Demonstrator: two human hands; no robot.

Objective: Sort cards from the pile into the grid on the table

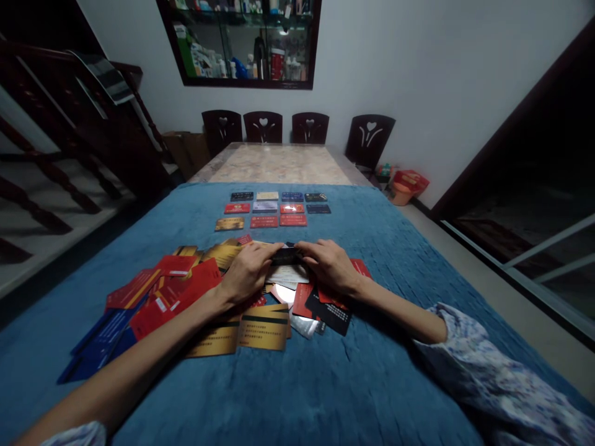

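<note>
Between my two hands is a small stack of black cards (pixel 285 254), held by its ends just above the loose pile. My left hand (pixel 250 267) is closed on the left end, fingers curled over it. At the right end, my right hand (pixel 329 263) grips the same stack. Gold cards (pixel 264 328), red cards (pixel 174 294) and blue cards (pixel 100 337) lie spread in overlapping heaps around my left forearm. Below my right hand rest a black card with white print (pixel 329 313) and red cards (pixel 303 298). White cards (pixel 286 274) lie partly hidden under the stack.
Beyond the pile, several sorted stacks stand in three rows, among them a gold stack (pixel 229 224) and a red stack (pixel 293 220). A blue cloth (pixel 372 384) covers the near part of the marble-patterned table (pixel 279 162). Dark chairs (pixel 263 127) line the far end.
</note>
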